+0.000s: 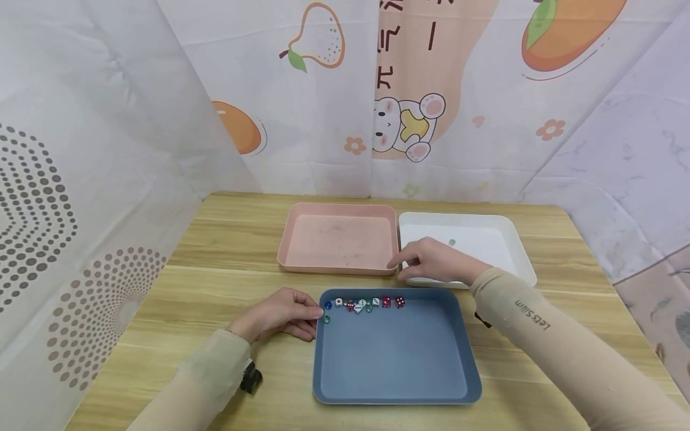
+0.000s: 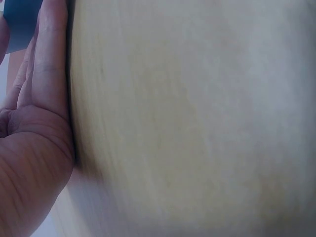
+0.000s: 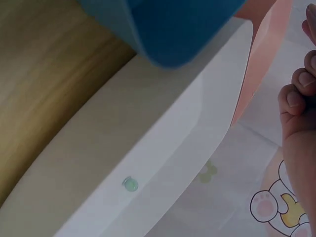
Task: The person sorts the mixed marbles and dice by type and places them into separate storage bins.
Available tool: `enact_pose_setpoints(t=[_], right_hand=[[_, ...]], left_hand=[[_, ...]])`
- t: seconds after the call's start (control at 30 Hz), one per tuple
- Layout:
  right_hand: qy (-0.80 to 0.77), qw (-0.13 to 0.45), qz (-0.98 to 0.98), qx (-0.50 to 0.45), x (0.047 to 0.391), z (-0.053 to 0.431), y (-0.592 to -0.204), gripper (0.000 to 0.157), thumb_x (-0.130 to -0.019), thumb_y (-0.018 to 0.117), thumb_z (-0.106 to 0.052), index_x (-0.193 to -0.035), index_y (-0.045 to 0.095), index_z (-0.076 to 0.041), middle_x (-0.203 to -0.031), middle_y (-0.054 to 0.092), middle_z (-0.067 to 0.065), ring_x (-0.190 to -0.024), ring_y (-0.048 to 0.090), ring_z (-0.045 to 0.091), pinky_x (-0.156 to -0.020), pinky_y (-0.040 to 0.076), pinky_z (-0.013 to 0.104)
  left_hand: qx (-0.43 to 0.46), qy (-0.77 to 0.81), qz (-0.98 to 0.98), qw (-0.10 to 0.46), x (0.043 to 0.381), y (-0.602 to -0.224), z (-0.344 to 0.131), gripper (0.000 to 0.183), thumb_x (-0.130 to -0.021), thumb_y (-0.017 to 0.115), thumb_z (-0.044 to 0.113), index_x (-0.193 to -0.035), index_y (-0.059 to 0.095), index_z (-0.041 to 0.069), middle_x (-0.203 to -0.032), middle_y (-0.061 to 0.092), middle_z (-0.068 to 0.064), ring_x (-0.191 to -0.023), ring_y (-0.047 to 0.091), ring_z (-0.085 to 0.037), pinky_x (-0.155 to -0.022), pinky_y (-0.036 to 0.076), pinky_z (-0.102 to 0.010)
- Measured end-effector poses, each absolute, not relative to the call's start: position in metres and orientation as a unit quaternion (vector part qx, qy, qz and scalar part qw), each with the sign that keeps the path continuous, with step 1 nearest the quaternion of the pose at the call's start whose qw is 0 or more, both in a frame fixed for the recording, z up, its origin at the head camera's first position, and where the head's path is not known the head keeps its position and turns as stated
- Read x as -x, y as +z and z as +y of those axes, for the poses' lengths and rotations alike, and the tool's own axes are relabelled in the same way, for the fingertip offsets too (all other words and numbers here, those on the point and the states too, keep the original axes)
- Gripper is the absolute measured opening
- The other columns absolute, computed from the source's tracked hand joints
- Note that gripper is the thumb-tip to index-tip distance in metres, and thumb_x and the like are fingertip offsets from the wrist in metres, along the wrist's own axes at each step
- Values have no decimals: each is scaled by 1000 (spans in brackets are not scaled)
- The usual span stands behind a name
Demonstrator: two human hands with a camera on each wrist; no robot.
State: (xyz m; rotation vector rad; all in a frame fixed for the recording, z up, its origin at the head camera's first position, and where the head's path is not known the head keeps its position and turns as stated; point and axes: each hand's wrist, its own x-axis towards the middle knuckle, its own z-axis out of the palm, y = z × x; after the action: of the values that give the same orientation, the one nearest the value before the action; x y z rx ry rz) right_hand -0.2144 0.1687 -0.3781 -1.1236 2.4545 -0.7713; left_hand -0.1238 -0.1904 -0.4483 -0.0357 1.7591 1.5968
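A blue tray lies on the table with a row of small dice and glass beads along its far edge. Among them are a red die, a white die, a blue bead and a green bead. My left hand grips the tray's left wall, thumb at the rim and fingers outside. My right hand hovers where the pink tray and white tray meet, index finger pointing down at the pink rim; nothing shows between thumb and index finger.
A pale green bead lies in the white tray. Both far trays stand side by side on the wooden table, behind the blue one. A printed curtain hangs along the table's back edge.
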Motion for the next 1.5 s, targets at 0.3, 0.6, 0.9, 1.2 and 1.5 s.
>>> enact_pose_setpoints(t=[0.3,0.6,0.9,1.2,1.5], right_hand=[[-266,163,850,425,205,154,-385,26,-90,79,-16,-116,78,-11,-104,77,1,-81,61,4,-74,56,25],[-270,183,835,443,198,143,-394,25,-91,79,-17,-115,78,-11,-99,77,-3,-79,63,-2,-76,57,24],[-279,231,830,423,192,138,-402,25,-94,76,-18,-118,76,-10,-77,75,-5,-60,65,6,-60,55,21],[-264,239,833,424,187,132,-401,26,-94,75,-19,-119,76,-9,-59,65,-8,-53,62,9,-55,50,20],[-260,285,845,371,183,126,-402,31,-96,73,-20,-126,73,-10,-58,63,-3,-46,60,11,-45,54,29]], left_hand=[[14,623,687,372,124,-448,-191,34,-94,76,24,-110,70,-6,-91,75,-18,-79,76,-25,-78,64,-44],[10,625,686,373,123,-449,-192,34,-94,76,24,-109,69,-6,-91,75,-18,-78,76,-25,-78,64,-43],[8,621,689,373,123,-449,-192,34,-95,75,24,-110,70,-6,-92,76,-17,-79,76,-24,-78,64,-42],[6,622,688,374,124,-450,-193,33,-95,75,23,-110,70,-6,-90,75,-17,-77,76,-23,-77,64,-42],[2,623,688,371,123,-448,-193,35,-95,75,24,-111,69,-6,-90,75,-17,-78,76,-24,-78,64,-43]])
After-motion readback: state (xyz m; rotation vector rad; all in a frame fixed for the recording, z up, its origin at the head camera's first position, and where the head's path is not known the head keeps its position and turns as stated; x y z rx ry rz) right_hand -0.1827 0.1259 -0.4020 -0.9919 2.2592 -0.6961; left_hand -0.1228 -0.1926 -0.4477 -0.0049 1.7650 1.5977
